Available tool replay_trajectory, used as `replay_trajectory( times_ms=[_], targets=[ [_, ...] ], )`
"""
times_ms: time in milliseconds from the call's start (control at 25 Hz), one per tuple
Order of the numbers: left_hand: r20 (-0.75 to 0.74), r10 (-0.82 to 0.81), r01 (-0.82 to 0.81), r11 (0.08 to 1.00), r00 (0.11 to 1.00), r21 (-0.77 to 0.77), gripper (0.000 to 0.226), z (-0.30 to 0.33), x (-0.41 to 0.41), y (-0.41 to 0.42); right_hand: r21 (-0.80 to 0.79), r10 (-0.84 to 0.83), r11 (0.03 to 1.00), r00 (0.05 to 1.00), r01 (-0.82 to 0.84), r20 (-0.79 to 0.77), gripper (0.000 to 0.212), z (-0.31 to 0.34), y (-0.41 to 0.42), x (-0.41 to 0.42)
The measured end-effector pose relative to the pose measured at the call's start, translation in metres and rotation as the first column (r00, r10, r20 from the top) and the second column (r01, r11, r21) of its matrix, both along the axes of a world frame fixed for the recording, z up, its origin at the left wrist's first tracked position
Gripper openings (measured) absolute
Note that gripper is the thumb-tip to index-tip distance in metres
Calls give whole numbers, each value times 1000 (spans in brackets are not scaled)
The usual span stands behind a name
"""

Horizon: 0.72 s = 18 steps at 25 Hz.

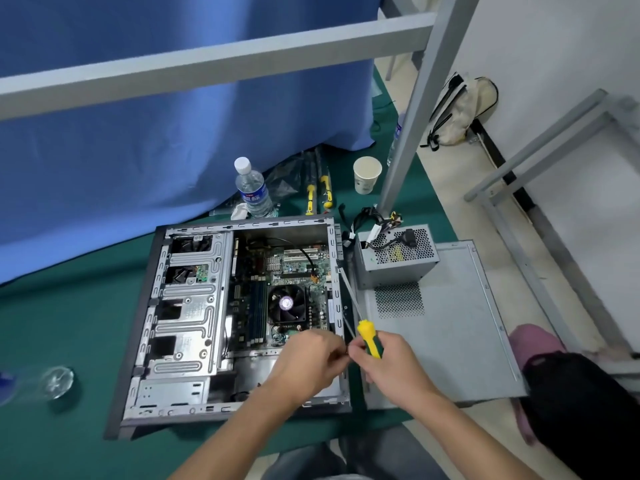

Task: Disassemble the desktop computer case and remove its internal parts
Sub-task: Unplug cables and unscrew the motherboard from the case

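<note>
My right hand (388, 362) holds one yellow and green screwdriver (369, 341). Its tip touches the right wall of the one open computer case (180, 306), which lies flat on the green surface (69, 323). My left hand (311, 358) pinches something tiny by the handle; I think it is a screw, but I cannot tell. It could slip and fall into the case. The tip could poke the board. One power box (394, 258) sits on one side panel (450, 323). One bottle (252, 188), one cup (367, 174).
</note>
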<state>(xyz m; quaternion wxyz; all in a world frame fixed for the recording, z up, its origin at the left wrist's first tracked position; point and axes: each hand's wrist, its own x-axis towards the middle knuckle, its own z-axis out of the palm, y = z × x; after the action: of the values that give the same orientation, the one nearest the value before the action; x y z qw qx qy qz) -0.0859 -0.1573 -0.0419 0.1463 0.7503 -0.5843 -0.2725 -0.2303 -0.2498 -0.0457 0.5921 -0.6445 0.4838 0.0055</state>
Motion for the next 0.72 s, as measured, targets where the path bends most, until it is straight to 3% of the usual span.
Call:
replay_trajectory(
  times_ms=[120, 200, 360, 520, 720],
  targets=[
    [-60, 138, -140, 990, 989, -27, 21, -4, 3, 5, -111, -85, 990, 996, 83, -11, 12, -14, -10, -8],
    [84, 251, -248, 968, 964, -41, 41, -13, 16, 15, -163, -142, 978, 988, 131, -59, 18, -29, -20, -16],
    [343, 485, -510, 860, 804, -20, 72, -33, 75, 44, -233, -116, 970, 970, 65, -213, 28, -68, -21, -23],
    [440, 357, -474, 860, 824, 189, 88, -59, 108, 73, -250, -96, 968, 949, 19, -300, 27, -105, -4, -15],
    [427, 401, -477, 875, 811, 84, 96, -72, 108, 78, -275, -124, 961, 933, 28, -338, 16, -134, 21, 3]
  ],
)
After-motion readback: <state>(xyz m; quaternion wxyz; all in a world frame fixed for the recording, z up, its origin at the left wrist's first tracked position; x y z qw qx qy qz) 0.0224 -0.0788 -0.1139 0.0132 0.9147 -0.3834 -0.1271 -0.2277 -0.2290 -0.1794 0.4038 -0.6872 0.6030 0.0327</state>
